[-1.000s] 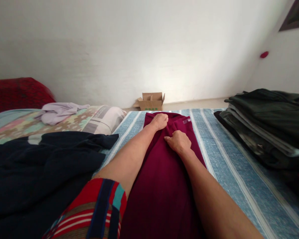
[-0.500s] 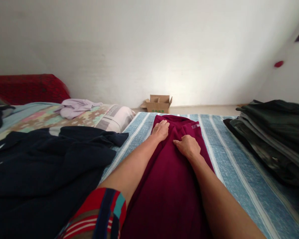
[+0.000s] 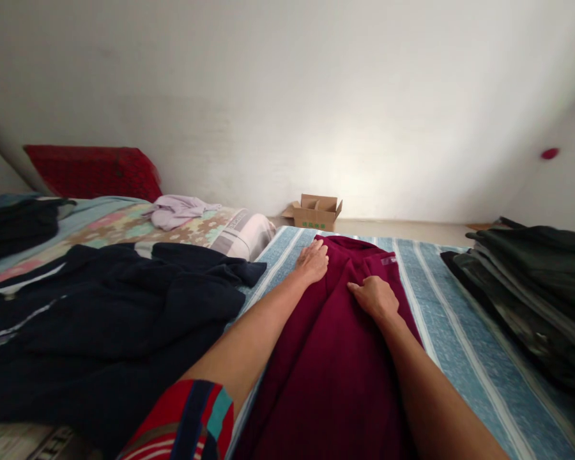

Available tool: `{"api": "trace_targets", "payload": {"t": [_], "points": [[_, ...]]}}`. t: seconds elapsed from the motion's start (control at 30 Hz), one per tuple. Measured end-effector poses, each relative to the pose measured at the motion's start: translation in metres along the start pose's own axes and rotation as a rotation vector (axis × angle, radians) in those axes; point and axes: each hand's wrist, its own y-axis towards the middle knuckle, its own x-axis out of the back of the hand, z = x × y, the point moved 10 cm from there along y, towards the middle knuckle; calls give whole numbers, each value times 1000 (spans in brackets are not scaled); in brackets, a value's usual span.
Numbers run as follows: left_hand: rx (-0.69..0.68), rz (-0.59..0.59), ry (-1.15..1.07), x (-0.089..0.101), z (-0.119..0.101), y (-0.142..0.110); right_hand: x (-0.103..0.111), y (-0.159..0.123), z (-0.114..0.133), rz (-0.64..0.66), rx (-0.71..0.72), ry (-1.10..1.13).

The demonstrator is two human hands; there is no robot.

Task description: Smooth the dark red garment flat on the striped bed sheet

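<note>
Looks like maroon cloth (image 3: 335,364), laid lengthwise on striped sheet (image 3: 443,300), mostly flat, creased near far end. Pressed by left hand (image 3: 312,260), fingers extended, unclenched; touched by right hand (image 3: 377,297), fingers curled, can't tell if gripping. Flanked by navy clothes (image 3: 124,313) and folded stack (image 3: 536,275). Cut off at near end; too blurred to read at label (image 3: 388,260).

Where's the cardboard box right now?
In the head view, the cardboard box sits open against the white wall, near the centre, just beyond the far edge of the blue striped sheet.
</note>
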Motion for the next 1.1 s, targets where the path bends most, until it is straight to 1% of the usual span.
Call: {"api": "trace_targets", "payload": {"t": [0.07,0.17,0.27,0.37,0.47,0.53,0.67,0.77,0.83,0.93,1.0,1.1], "points": [[25,53,6,-8,2,-6,1,-2,1,-3,0,-8],[71,123,1,-26,5,-10,2,-3,2,-11,1,-28],[95,139,-1,-33,5,-10,4,-5,0,-20,2,-47],[93,132,3,-27,3,-13,6,-9,-3,-32,13,-41],[68,137,9,-13,-6,-22,7,-14,-8,-33,48,28],[30,147,14,-4,-19,-33,6,-17,-12,-22,60,86],[-76,172,27,8,-55,-67,7,-25,-20,-15,57,154],[-150,203,43,6,-79,-91,13,-33,-21,-36,57,183],[-147,252,54,-3,-85,-103,17,-42,-21,-59,55,190],[-78,311,68,-16,-81,-110,21,-59,-22,-88,46,187],[-44,305,81,-18,-78,-111,23,-75,-22,-108,54,160],[-13,267,107,-14,-77,-110,28,-105,-12,-189,170,9]]}}
